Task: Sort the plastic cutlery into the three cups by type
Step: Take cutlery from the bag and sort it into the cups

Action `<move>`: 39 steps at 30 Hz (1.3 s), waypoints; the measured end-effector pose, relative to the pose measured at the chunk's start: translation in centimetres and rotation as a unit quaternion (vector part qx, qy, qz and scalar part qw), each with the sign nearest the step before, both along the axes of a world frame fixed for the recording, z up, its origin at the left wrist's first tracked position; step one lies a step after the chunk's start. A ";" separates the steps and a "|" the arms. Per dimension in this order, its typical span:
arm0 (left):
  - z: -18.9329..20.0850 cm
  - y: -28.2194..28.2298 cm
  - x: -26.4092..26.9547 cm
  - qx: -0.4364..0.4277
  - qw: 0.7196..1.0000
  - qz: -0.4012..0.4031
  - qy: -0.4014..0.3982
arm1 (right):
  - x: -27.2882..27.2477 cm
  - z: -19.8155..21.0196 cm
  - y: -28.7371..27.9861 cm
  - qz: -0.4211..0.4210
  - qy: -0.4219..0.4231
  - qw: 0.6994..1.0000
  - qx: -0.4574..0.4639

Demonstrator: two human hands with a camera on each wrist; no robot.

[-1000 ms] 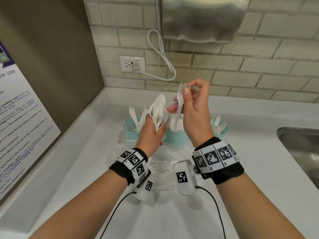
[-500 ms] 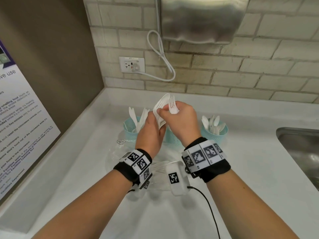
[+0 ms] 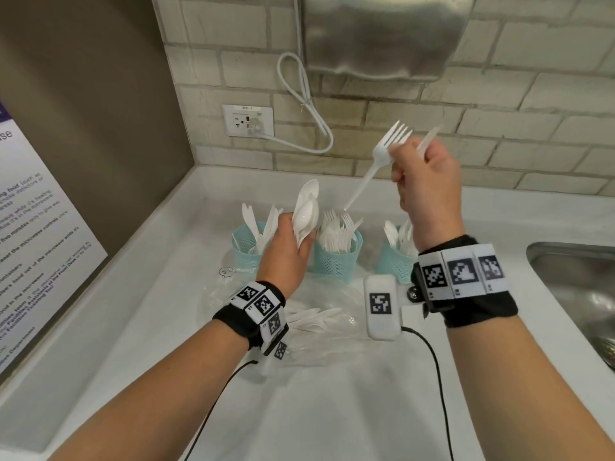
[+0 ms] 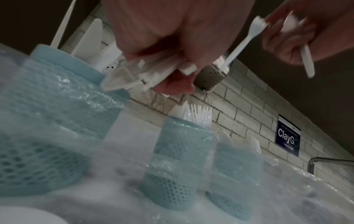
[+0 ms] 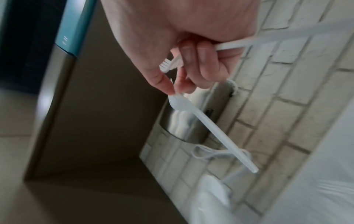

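Observation:
Three teal mesh cups stand in a row at the back of the white counter (image 3: 332, 394): the left cup (image 3: 247, 244) holds knives, the middle cup (image 3: 336, 261) forks, the right cup (image 3: 392, 262) spoons. My left hand (image 3: 288, 244) grips a bundle of white spoons (image 3: 307, 207) upright, in front of the left and middle cups. My right hand (image 3: 424, 181) is raised above the right cup. It pinches one white fork (image 3: 382, 154) by its head, handle slanting down toward the middle cup. A second fork (image 5: 229, 45) lies in its curled fingers.
Loose white cutlery (image 3: 316, 319) lies on a clear plastic bag (image 3: 229, 287) between my wrists. A steel sink (image 3: 572, 287) is at the right. A wall outlet (image 3: 248, 120) with a looped cord and a steel dispenser (image 3: 376, 31) are on the brick wall.
My right hand came to the left hand's bundle, took a fork out of it and rose up and to the right. The left hand kept its spoons and sank slightly.

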State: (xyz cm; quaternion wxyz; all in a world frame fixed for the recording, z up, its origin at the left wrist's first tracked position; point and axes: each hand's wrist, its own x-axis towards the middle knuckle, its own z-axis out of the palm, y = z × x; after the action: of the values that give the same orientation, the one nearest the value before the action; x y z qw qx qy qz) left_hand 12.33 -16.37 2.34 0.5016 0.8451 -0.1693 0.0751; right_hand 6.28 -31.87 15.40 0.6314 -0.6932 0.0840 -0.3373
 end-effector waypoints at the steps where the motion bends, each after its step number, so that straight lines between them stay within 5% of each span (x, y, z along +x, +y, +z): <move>1: 0.1 0.0 0.0 -0.002 1.000 0.002 0.001 | 0.6 -1.3 -0.1 -0.009 0.026 0.999 -0.021; 7: 0.2 0.2 -0.1 -0.002 1.000 0.004 -0.003 | 3.3 -10.5 -0.8 -0.006 0.226 0.966 -0.129; 10: 0.0 0.3 -0.2 0.000 1.000 -0.004 0.000 | 3.4 -11.7 -0.9 0.026 0.280 0.939 -0.197; 15: -0.1 0.5 -0.3 0.016 1.000 -0.006 -0.006 | 3.5 -8.5 -0.5 0.018 0.110 0.989 -0.099; 20: -0.1 0.7 -0.6 0.069 0.997 0.018 -0.043 | 4.0 -7.9 -0.5 -0.010 0.018 0.992 -0.128; 25: -0.2 0.9 -0.7 0.112 0.991 0.027 -0.065 | 4.4 -11.2 -0.8 0.025 0.148 0.987 -0.063; 29: -0.4 1.1 -0.6 0.152 0.984 0.037 -0.084 | 4.0 -12.0 -0.7 0.052 0.251 0.960 -0.117; 35: 0.3 1.2 -1.0 0.185 0.976 0.053 -0.100 | 2.6 -7.1 2.3 0.018 0.056 0.983 -0.176; 39: 0.6 1.4 -1.4 0.170 0.978 0.054 -0.112 | 2.5 -6.0 4.1 0.035 0.069 0.928 -0.365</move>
State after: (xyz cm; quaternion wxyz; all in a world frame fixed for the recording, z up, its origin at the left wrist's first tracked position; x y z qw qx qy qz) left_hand 10.90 -15.02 2.98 0.3235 0.9123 -0.1883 0.1662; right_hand 8.76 -27.74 9.36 0.3390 -0.8997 -0.0252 -0.2738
